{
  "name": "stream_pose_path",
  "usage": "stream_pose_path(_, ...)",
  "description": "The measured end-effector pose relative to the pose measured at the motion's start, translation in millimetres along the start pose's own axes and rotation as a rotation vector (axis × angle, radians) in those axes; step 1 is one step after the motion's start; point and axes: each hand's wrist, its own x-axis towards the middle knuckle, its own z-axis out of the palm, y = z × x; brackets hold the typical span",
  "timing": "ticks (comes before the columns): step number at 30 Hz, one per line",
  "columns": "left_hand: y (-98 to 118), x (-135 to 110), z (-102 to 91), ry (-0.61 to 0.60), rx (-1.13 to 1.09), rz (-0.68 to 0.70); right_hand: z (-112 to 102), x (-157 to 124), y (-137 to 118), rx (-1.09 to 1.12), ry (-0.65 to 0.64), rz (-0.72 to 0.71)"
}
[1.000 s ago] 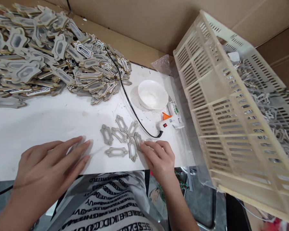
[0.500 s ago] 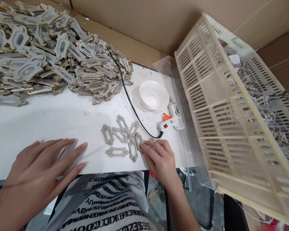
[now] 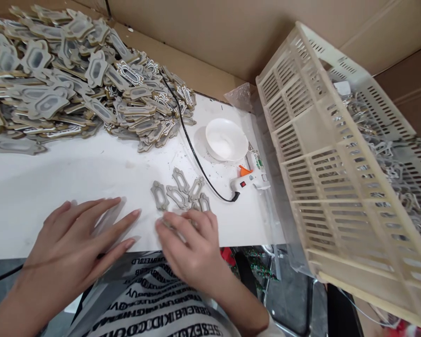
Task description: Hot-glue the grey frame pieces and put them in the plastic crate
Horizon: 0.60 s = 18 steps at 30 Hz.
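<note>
Grey cutouts [image 3: 180,189] fanned, long axes mostly away from both flat, spread, empty hands: left hand [image 3: 77,243], right hand [image 3: 192,245].

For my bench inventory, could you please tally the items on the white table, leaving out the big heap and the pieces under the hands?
Loose cutout pieces: 5
White bowl: 1
Glue gun: 1
Black cord: 1
Total: 8

Brown cardboard wall [image 3: 210,32] rises behind a white table [image 3: 56,182].
</note>
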Motion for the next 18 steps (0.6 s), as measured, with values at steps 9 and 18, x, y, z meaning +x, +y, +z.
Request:
stream_pose_path(9, -17.9, -16.4, -8.1, 0.019, 0.022, -0.076, 18.3, 13.0, -16.3, -0.191, -0.182, -0.043)
stream_pose_path(18, -22.6, -22.3, -10.4, -0.008, -0.084, -0.200, 28.1, 19.7, -31.3, -0.093, -0.207, -0.106)
